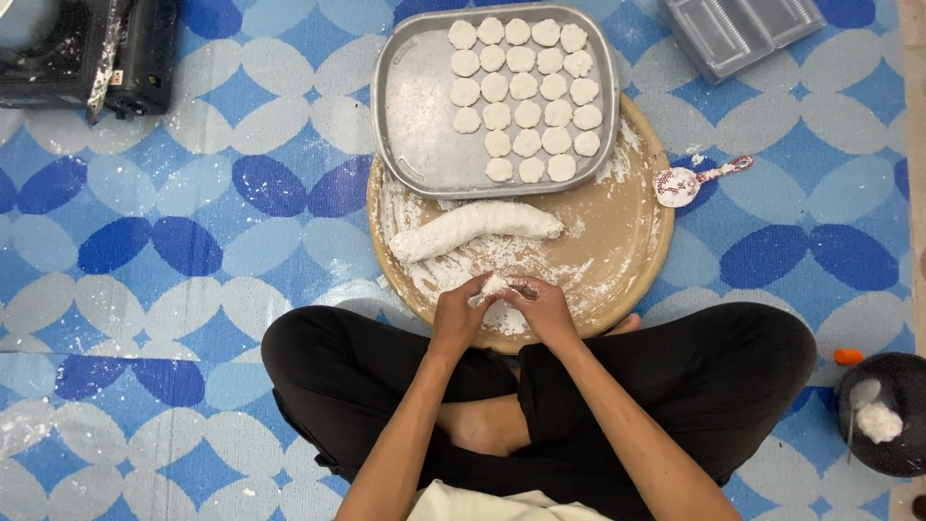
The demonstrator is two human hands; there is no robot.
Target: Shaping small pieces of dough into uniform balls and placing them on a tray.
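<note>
White dough piece sits pinched between both hands; the left hand and right hand meet around it, each grip closed on the lump, fingertips touching it from either side. Hands hover just above the near edge of a round tan board, dusted with flour. Just beyond the grip lies a long floured dough roll, slanting across the board. Farther out, a grey metal tray overlaps the board's far rim; rows of flat dough discs fill its right part. To the right of the board, a patterned spoon lies on the blue-patterned floor mat. Person sits cross-legged, black trousers.
</note>
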